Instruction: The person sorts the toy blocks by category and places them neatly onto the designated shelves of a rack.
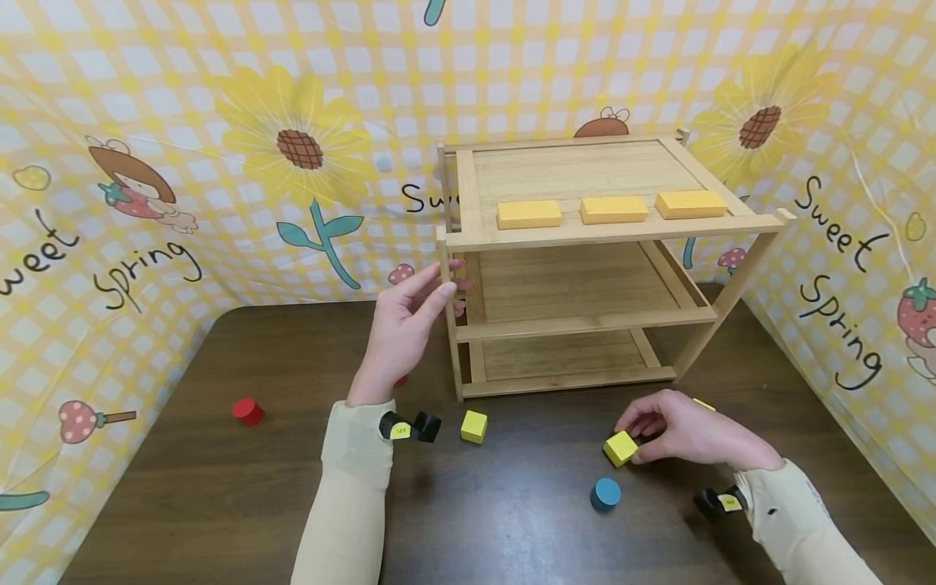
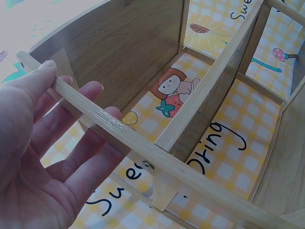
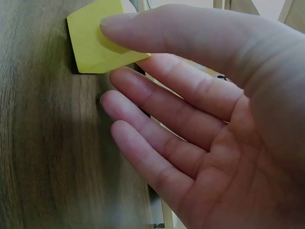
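Observation:
My left hand (image 1: 402, 325) grips the front left post of a three-tier wooden shelf (image 1: 607, 233). In the left wrist view the thumb lies on one side of the post (image 2: 109, 124) and the fingers pass behind it. Low over the table in front of the shelf, my right hand (image 1: 691, 431) pinches a yellow cube (image 1: 621, 448) between thumb and fingers. In the right wrist view the thumb presses one face of that cube (image 3: 93, 40), while the other fingers extend below it. Whether the cube touches the table cannot be told.
Three yellow rectangular blocks (image 1: 529, 214) line the front of the top tier. On the dark table (image 1: 183, 487) are another yellow cube (image 1: 474, 426), a blue cylinder (image 1: 605, 494) and a red cylinder (image 1: 248, 411). A yellow piece (image 1: 704, 404) and a red piece (image 1: 400, 381) are mostly hidden behind the hands.

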`<move>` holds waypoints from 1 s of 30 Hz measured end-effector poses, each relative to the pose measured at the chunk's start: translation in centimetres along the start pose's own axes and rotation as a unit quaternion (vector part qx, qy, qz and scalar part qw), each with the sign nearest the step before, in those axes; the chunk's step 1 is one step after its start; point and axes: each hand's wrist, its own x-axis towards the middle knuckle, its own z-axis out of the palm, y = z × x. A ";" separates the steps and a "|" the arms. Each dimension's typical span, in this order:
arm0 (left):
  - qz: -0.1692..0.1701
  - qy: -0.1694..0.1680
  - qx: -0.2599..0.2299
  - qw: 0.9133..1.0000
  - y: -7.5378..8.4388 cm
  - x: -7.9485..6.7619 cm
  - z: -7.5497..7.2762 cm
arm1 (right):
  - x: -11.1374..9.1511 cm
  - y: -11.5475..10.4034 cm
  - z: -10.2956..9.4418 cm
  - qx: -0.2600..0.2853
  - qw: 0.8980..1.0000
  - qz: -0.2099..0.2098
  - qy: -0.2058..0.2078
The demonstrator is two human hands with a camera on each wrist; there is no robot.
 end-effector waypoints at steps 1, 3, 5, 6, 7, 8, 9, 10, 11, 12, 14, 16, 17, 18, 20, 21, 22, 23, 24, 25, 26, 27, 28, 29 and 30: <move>0.001 0.000 0.000 1.000 0.0 0.0 0.0 | 0.0 0.0 0.0 0.000 1.000 0.000 0.001; 0.003 -0.001 0.001 1.000 0.0 0.0 0.0 | 0.0 0.0 0.0 0.000 1.000 -0.002 0.004; 0.002 -0.001 0.002 1.000 0.0 0.0 0.0 | 0.0 -0.1 0.0 0.001 1.000 -0.003 0.006; 0.001 -0.001 0.003 1.000 0.0 0.0 0.0 | 0.0 -0.1 0.0 0.002 1.000 -0.003 0.006; 0.001 -0.001 0.004 1.000 0.0 0.0 0.0 | 0.0 -0.1 0.0 0.002 1.000 -0.003 0.006; 0.000 0.000 0.004 1.000 0.0 0.0 0.0 | -0.1 -0.1 0.0 0.003 1.000 -0.004 0.006; -0.001 0.000 0.005 1.000 0.0 0.0 0.0 | -0.1 -0.1 0.0 0.005 1.000 -0.004 0.006; -0.001 0.001 0.005 1.000 0.0 0.0 0.1 | -0.1 -0.1 0.0 0.007 1.000 -0.004 0.006; -0.001 0.002 0.006 1.000 0.1 0.0 0.1 | -0.1 -0.2 0.0 0.009 1.000 -0.004 0.006; -0.002 0.003 0.006 1.000 0.1 0.0 0.1 | -0.1 -0.2 -0.1 0.010 1.000 -0.004 0.006; -0.002 0.004 0.004 1.000 0.2 0.0 0.1 | -0.1 -0.2 -0.1 0.012 1.000 -0.004 0.006; -0.004 0.005 0.001 1.000 0.2 0.0 0.1 | -0.1 -0.2 -0.1 0.010 1.000 -0.002 0.006; -0.005 0.005 -0.002 1.000 0.2 0.0 0.2 | -0.1 -0.2 -0.1 0.008 1.000 -0.002 0.007; -0.006 0.006 -0.003 1.000 0.2 -0.1 0.2 | -0.1 -0.2 -0.1 0.008 1.000 -0.001 0.007; -0.009 0.007 -0.001 1.000 0.2 -0.1 0.2 | -0.1 -0.2 -0.1 0.006 1.000 -0.001 0.008; -0.010 0.008 0.000 1.000 0.2 -0.1 0.2 | -0.1 -0.3 -0.1 0.006 1.000 0.000 0.008; -0.010 0.008 0.003 1.000 0.2 -0.1 0.2 | -0.1 -0.3 -0.1 0.007 1.000 -0.001 0.008; -0.010 0.008 0.003 1.000 0.2 -0.1 0.2 | -0.1 -0.3 -0.1 0.007 1.000 -0.001 0.008; -0.011 0.009 0.005 1.000 0.2 -0.1 0.2 | -0.1 -0.3 0.0 0.008 1.000 -0.002 0.008; -0.010 0.009 0.006 1.000 0.2 -0.1 0.2 | -0.2 -0.3 0.0 0.008 1.000 -0.002 0.008; -0.010 0.009 0.005 1.000 0.2 -0.1 0.2 | -0.2 -0.3 0.0 0.008 1.000 -0.003 0.009; -0.010 0.010 0.006 1.000 0.2 -0.1 0.2 | -0.2 -0.3 0.0 0.009 1.000 -0.005 0.009; -0.009 0.009 0.005 1.000 0.2 -0.1 0.2 | -0.2 -0.4 0.0 0.010 1.000 -0.005 0.009; -0.009 0.009 0.004 1.000 0.2 -0.1 0.2 | -0.2 -0.3 0.0 0.011 1.000 -0.006 0.009; -0.009 0.009 0.003 1.000 0.2 -0.1 0.2 | -0.2 -0.3 0.0 0.012 1.000 -0.007 0.009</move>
